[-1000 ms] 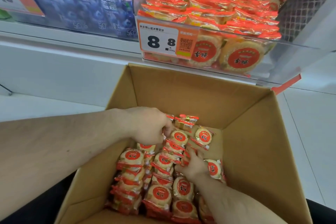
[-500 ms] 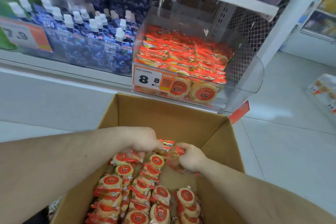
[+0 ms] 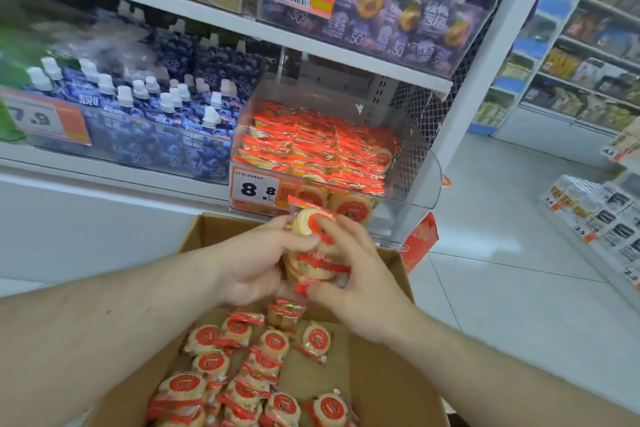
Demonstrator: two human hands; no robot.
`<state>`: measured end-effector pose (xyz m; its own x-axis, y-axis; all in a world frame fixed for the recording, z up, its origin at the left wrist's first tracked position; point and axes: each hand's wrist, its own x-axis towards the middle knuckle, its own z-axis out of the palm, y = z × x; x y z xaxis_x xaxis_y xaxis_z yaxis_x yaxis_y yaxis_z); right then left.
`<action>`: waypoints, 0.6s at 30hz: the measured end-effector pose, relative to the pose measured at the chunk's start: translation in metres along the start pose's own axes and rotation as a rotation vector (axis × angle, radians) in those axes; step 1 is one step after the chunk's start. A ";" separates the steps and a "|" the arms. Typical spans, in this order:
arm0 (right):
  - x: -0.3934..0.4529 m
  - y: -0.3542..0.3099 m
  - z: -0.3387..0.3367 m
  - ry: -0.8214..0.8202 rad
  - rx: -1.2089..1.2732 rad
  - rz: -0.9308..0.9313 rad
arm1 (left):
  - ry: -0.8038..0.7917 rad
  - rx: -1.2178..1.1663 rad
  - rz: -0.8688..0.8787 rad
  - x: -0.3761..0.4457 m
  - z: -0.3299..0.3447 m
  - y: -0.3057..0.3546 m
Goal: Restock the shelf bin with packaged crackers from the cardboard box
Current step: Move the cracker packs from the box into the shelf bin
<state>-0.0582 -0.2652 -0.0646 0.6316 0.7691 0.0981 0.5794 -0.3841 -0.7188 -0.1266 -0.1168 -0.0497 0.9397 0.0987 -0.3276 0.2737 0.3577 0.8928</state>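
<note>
Gripping stacked cracker packs (image 3: pixel 317 253), both hands (image 3: pixel 256 267) hover between box (image 3: pixel 388 374) and bin (image 3: pixel 408 184).

box (image 3: pixel 377 388) before shelf | bin (image 3: pixel 412 184) on shelf, right of pouches (image 3: pixel 166 121) | crackers (image 3: pixel 263 367) in box

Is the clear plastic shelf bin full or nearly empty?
Mostly full: the clear plastic shelf bin holds red-wrapped cracker packets piled above its front wall.

Matt brown cardboard box (image 3: pixel 377 388); glossy plastic cracker wrappers (image 3: pixel 273 343); clear, smooth plastic bin (image 3: pixel 415 163).
</note>
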 end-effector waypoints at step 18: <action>0.025 -0.007 -0.085 0.092 1.123 0.146 | -0.155 0.161 0.229 0.006 -0.031 0.018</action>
<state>-0.0024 -0.2871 0.0015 0.7173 0.6965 -0.0202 -0.2633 0.2441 -0.9333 -0.1226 -0.0813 -0.0448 0.9973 0.0122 -0.0719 0.0683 0.1895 0.9795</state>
